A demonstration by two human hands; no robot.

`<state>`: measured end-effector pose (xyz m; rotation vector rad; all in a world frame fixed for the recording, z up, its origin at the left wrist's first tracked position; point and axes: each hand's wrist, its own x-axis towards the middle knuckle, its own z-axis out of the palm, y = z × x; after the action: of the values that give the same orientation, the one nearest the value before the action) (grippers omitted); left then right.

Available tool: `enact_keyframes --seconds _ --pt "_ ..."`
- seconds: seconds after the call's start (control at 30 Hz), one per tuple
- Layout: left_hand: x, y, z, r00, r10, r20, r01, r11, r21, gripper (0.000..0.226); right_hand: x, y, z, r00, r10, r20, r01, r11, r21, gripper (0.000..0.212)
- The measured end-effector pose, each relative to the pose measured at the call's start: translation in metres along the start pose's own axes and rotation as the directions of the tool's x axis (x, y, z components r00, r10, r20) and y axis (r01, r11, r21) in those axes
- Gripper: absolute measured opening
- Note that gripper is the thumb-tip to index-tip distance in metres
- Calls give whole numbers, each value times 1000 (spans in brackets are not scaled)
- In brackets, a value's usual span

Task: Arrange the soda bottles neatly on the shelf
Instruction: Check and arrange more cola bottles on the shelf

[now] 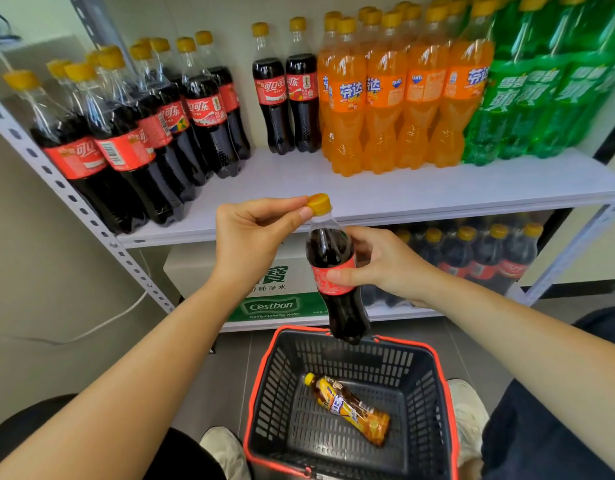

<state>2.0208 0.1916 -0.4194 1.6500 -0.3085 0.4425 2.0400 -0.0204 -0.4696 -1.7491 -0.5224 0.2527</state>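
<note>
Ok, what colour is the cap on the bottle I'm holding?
Yellow cap, clearest in the head view.

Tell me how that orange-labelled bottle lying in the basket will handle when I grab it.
The bottle looks full, so probably hefty for its size and fairly stiff. Lying on its side on the basket floor, its round body may roll if nudged. The glossy label could be slick; gripping the narrower neck seems safer.
</note>
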Motion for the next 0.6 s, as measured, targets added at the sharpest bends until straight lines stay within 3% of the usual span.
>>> enact_keyframes --seconds 0.1,0.2,0.33,0.4,0.53,0.6 --pt "-3 -6 0 999 -38 23 37 998 44 16 -4 -2 -2 999 15 -31 -13 998 68 48" --pt "-9 -25 -3 969 -203 141 175 966 188 22 -6 -6 -6 989 9 -146 12 990 142 49" --pt "-36 -52 -1 773 -428 467 249 883 398 64 -13 -10 -12 970 33 -241 47 946 321 48" --pt "-50 -60 6 717 -453 529 239 874 424 72 -20 -12 -13 963 60 -262 54 912 406 50" --pt "-61 -68 14 771 -405 491 292 911 292 60 -33 -11 -17 954 110 -277 48 859 509 46" --pt "-61 -70 12 785 -392 479 347 920 184 56 -41 -9 -23 941 189 -281 -62 912 406 45"
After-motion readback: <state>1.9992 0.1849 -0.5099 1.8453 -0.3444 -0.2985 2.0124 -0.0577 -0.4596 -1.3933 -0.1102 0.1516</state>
